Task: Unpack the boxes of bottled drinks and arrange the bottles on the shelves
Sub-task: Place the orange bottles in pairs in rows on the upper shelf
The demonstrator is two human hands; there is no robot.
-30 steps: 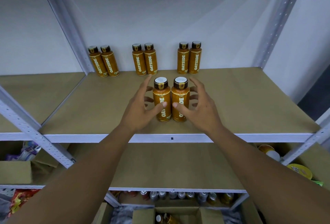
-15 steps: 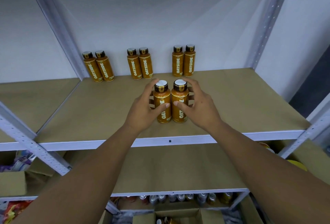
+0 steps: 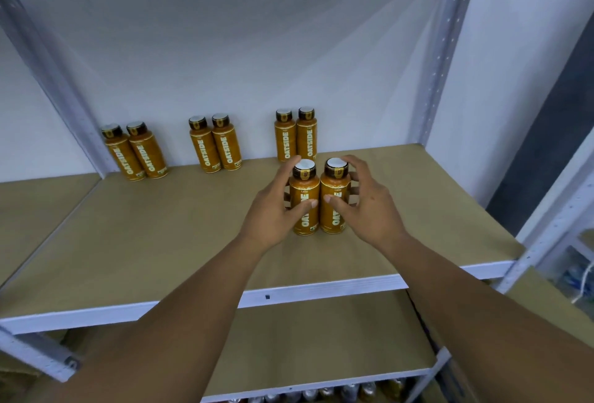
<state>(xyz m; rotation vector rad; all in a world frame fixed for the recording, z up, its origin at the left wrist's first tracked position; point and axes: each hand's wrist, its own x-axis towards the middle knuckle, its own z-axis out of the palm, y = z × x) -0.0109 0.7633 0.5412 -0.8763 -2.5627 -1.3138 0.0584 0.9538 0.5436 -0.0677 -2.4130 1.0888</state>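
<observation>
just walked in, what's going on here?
A person is stocking orange Oatside drink bottles on the shelf. The left hand grips the left bottle and the right hand grips the right bottle; the two stand upright, side by side, near the shelf's front. Behind them, a left pair, a middle pair and a right pair stand along the back wall.

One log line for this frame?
left hand: holds left bottle | right hand: holds right bottle | both upright, touching, on shelf | three bottle pairs at back

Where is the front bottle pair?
Head view: front pair on shelf, right of centre, between left hand and right hand, in front of rightmost back pair.
</observation>
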